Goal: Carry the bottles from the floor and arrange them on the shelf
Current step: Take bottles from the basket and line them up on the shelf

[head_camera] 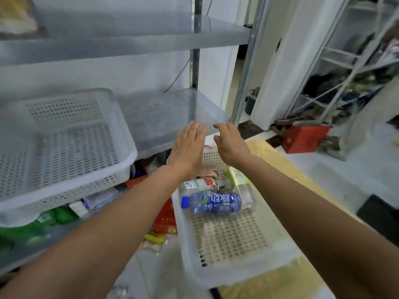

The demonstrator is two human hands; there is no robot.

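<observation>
Grey shelving ahead of us, both hands empty by the middle shelf [164,117].

Our left hand [187,145] lies flat, our right hand [231,145] loosely curled, close together at the shelf's front corner. The blue bottle [212,202] and clear bottle [200,184] lie on their sides in the floor basket [237,275] below. We judge they could roll from a loose grip, and with the white basket [64,190] filling the left, a bottle stood near the bare corner might tip off.

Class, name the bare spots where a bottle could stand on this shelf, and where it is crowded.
Bare: the middle shelf, from the white basket to its right edge; also inside that basket. Crowded: the lower shelf, full of packets.
</observation>
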